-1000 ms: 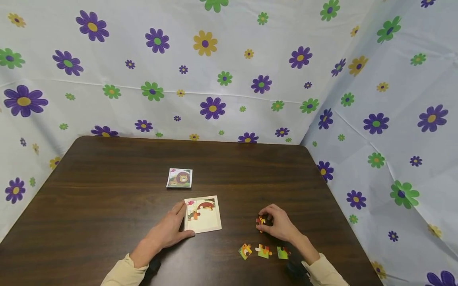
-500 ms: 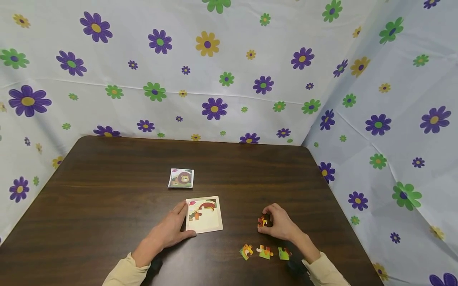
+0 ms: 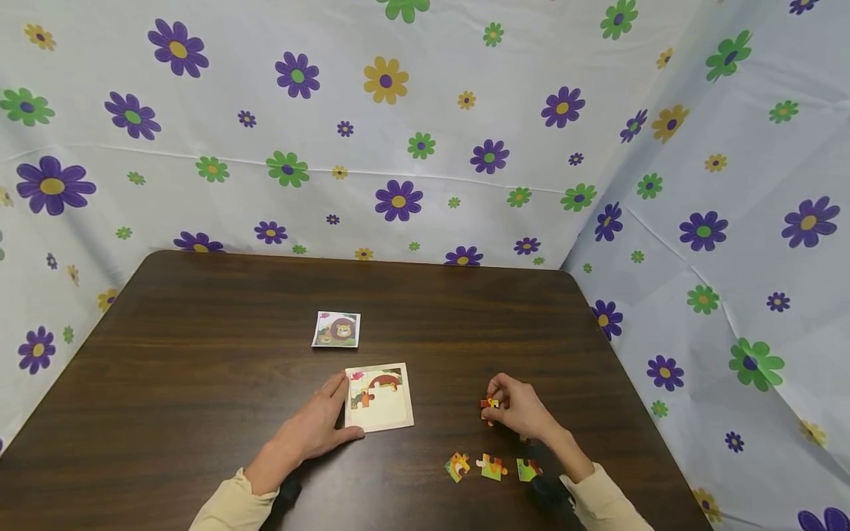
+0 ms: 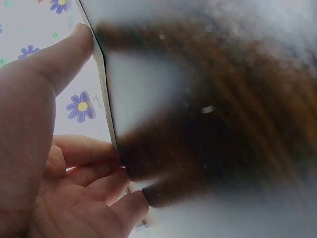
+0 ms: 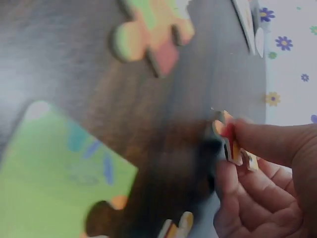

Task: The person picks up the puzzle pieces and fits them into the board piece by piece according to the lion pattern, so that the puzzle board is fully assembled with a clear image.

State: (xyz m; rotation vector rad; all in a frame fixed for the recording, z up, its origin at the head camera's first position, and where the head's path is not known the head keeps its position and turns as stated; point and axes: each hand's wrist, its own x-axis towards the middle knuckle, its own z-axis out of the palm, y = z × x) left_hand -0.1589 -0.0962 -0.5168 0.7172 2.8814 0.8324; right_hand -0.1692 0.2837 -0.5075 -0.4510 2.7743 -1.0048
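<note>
My left hand (image 3: 312,424) rests at the left side of a square puzzle board (image 3: 388,415), fingers at the left edge and thumb by the near left corner. Several fitted pieces fill the board's top and left parts; its lower right shows bare. In the left wrist view, the fingertips (image 4: 133,203) touch the board's edge. My right hand (image 3: 521,405) pinches a red and yellow puzzle piece (image 3: 490,404) between thumb and fingers, to the right of the board. The right wrist view shows the pinched puzzle piece (image 5: 233,144) tilted on edge, partly hidden by the thumb.
In front of my right hand lie an orange and green piece (image 3: 457,466), a yellow and orange piece (image 3: 492,467) and a green piece (image 3: 527,470). Part of another piece (image 3: 524,439) shows under the right wrist. A lion picture card (image 3: 336,330) lies beyond the board.
My right hand has drawn the pinched piece up from lying flat to a tilt, uncovering part of another piece beneath the wrist. The left hand stays at the board.
</note>
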